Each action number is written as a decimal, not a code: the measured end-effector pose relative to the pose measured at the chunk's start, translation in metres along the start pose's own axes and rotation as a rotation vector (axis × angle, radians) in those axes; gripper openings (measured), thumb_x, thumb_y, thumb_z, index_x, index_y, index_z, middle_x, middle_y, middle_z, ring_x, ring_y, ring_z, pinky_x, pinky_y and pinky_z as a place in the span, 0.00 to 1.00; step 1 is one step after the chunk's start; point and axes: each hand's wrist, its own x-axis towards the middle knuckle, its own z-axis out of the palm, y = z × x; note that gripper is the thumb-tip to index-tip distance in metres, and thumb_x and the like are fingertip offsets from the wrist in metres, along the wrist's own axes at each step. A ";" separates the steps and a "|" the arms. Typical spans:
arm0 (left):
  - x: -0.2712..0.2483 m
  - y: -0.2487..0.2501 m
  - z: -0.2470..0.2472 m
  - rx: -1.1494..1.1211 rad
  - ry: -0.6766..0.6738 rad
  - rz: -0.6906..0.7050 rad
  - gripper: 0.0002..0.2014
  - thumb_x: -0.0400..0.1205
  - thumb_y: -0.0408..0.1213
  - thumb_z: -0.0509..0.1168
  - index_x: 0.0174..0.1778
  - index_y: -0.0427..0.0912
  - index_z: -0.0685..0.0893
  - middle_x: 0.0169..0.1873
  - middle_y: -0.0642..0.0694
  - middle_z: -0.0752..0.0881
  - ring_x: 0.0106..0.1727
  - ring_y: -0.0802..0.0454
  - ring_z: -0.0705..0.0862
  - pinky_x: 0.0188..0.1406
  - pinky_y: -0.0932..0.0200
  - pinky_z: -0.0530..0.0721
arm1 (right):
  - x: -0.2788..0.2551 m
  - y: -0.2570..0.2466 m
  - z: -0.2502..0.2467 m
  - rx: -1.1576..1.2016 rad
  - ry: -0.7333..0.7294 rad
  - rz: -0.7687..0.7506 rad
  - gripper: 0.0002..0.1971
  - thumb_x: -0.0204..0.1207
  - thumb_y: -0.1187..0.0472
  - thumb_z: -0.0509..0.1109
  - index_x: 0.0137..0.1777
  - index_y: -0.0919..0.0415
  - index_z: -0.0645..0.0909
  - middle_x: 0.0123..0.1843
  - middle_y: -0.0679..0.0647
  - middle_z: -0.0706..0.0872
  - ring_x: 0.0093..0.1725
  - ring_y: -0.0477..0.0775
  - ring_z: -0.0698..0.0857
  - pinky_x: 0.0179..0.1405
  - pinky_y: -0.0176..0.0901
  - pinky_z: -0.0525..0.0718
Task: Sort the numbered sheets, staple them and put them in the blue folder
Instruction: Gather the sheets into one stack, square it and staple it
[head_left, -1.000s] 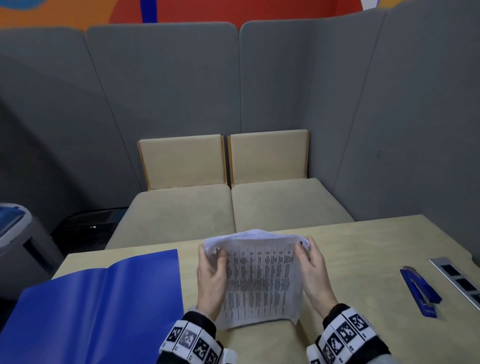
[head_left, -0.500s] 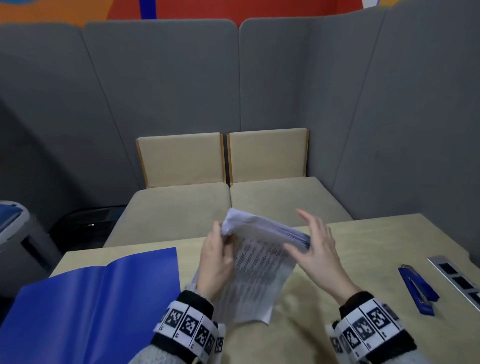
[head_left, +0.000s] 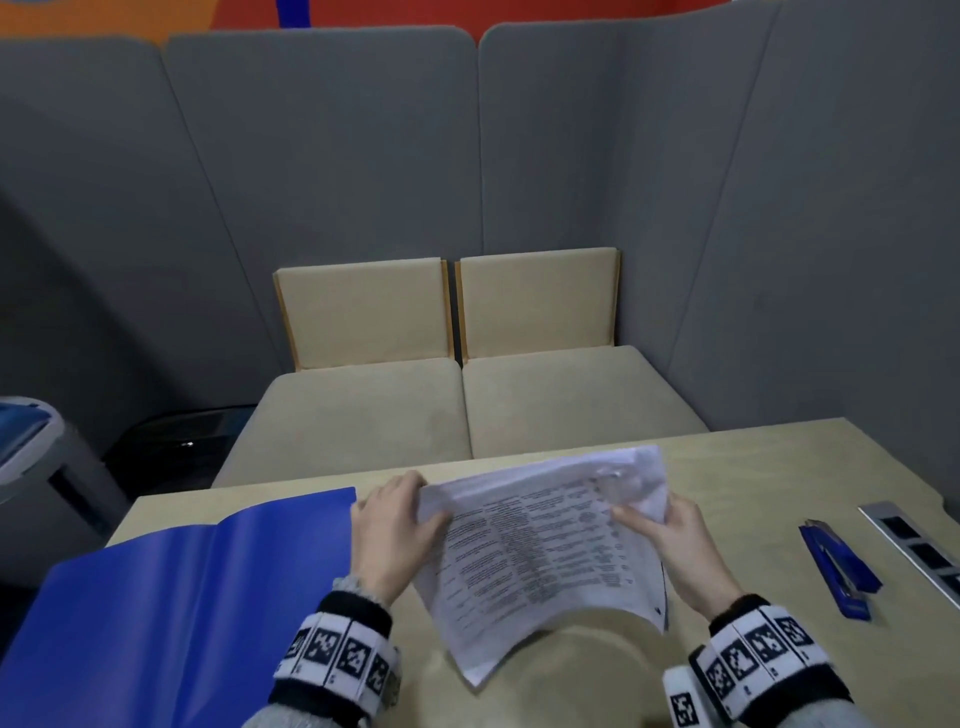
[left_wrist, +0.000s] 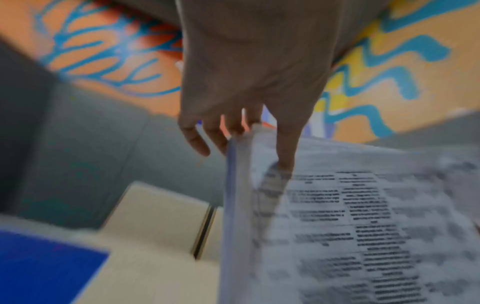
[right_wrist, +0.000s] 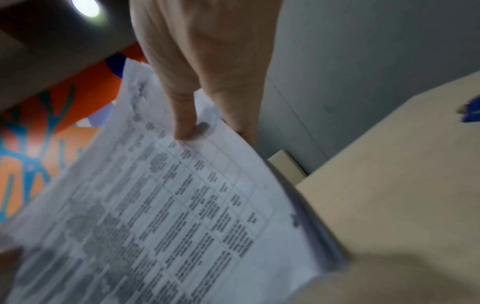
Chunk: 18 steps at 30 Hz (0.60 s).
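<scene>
A stack of printed white sheets (head_left: 540, 551) hangs tilted above the wooden table (head_left: 737, 467), held by both hands. My left hand (head_left: 395, 530) grips its left edge, thumb on the printed face and fingers behind, as the left wrist view shows on the sheets (left_wrist: 337, 216). My right hand (head_left: 670, 540) pinches the right top corner, thumb pressed on the sheets (right_wrist: 182, 195). The blue folder (head_left: 171, 613) lies open on the table at the left. A blue stapler (head_left: 839, 566) lies on the table to the right, apart from both hands.
A metal socket strip (head_left: 919, 551) is set into the table's right edge. Two beige seats (head_left: 467, 405) stand beyond the far edge, with grey partition panels (head_left: 322, 156) around. A grey and blue bin (head_left: 26, 452) is at the far left.
The stack turned from upright to slanting, its top now toward the right. My right hand, off the paper half a second ago, again pinches the top right corner. The left hand kept hold.
</scene>
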 end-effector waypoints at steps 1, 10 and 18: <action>-0.003 -0.007 0.001 -0.190 0.043 -0.081 0.13 0.72 0.49 0.73 0.41 0.52 0.75 0.40 0.58 0.83 0.44 0.54 0.81 0.48 0.49 0.80 | 0.000 0.009 -0.004 0.042 -0.003 0.020 0.29 0.59 0.51 0.84 0.54 0.70 0.83 0.49 0.64 0.91 0.50 0.68 0.89 0.52 0.62 0.87; -0.034 -0.007 0.032 -1.091 0.034 -0.473 0.17 0.78 0.26 0.65 0.59 0.49 0.77 0.53 0.48 0.84 0.54 0.54 0.82 0.43 0.62 0.78 | -0.001 0.039 0.002 0.150 -0.083 0.191 0.44 0.44 0.48 0.89 0.58 0.74 0.82 0.53 0.66 0.90 0.53 0.65 0.89 0.44 0.46 0.89; -0.035 0.011 0.045 -1.020 0.113 -0.449 0.07 0.83 0.26 0.56 0.53 0.39 0.75 0.42 0.50 0.81 0.41 0.60 0.81 0.39 0.60 0.79 | -0.009 0.045 0.025 0.230 0.062 0.267 0.13 0.73 0.80 0.66 0.56 0.69 0.81 0.48 0.65 0.90 0.39 0.55 0.91 0.27 0.41 0.86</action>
